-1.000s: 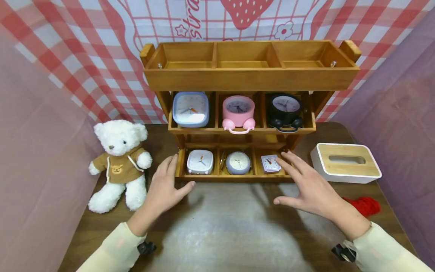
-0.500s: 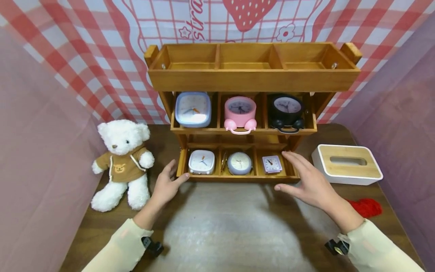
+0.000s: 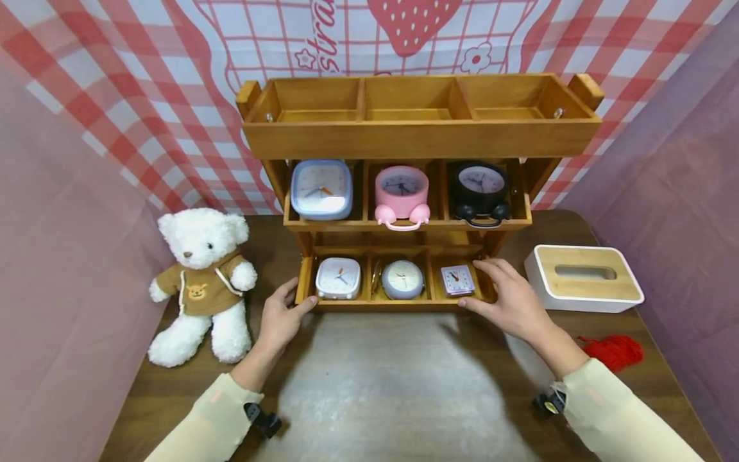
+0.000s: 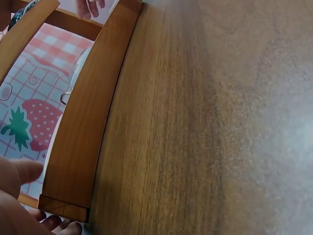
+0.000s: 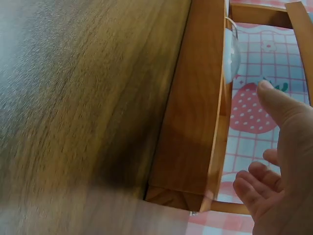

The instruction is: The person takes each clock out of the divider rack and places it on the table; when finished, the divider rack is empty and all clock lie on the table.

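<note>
A three-tier wooden shelf [image 3: 421, 140] stands at the back of the table. My left hand [image 3: 279, 324] holds its lower left front corner, thumb at the front and fingers round the side; the left wrist view shows fingertips [image 4: 71, 227] past the corner. My right hand [image 3: 510, 300] is spread at the lower right corner, thumb near the front edge; in the right wrist view its fingers look apart from the wood. The bottom tier holds a white clock [image 3: 338, 278], a round grey-blue clock [image 3: 403, 280] and a small lilac clock [image 3: 458, 280].
The middle tier has a blue clock [image 3: 321, 190], a pink clock [image 3: 401, 192] and a black clock [image 3: 480, 192]. A white teddy bear [image 3: 202, 289] sits left. At right are a tissue box [image 3: 584, 277] and red yarn [image 3: 614, 351]. A checked curtain [image 3: 190, 128] hangs behind.
The left hand has drawn in onto the shelf's lower left corner. The right hand has pulled back from over the lilac clock and come to the lower right corner. The clocks keep their places.
</note>
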Tool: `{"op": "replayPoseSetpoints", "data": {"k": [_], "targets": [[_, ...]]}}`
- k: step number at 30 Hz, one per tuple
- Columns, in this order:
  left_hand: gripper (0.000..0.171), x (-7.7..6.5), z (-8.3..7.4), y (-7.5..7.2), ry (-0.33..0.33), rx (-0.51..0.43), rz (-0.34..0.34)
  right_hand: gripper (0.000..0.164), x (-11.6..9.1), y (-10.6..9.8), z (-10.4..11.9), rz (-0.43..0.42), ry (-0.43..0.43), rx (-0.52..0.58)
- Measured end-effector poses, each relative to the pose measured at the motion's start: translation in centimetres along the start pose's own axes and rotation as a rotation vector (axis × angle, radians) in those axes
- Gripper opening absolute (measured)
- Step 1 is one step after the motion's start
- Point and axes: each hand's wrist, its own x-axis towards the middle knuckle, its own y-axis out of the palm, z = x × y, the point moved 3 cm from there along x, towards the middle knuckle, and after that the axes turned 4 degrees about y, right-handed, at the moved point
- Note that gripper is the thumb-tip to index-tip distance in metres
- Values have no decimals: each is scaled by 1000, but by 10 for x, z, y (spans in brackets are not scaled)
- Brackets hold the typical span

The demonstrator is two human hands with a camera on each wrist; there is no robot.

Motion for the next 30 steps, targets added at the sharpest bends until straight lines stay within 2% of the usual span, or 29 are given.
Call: {"op": "replayPoseSetpoints", "data": {"k": [6, 14, 21, 30], "targets": [[64, 1, 0, -4, -4, 20, -23, 79, 13, 15, 4, 32, 80, -23], [63, 3, 3, -3, 21, 76, -1, 81, 24, 30, 1, 61, 145, -93], [62, 4, 3, -4, 35, 97, -16, 78, 29, 36, 0, 122, 185, -119], [62, 4, 3, -5, 32, 128, -1, 77, 31, 39, 0, 164, 214, -133]]}}
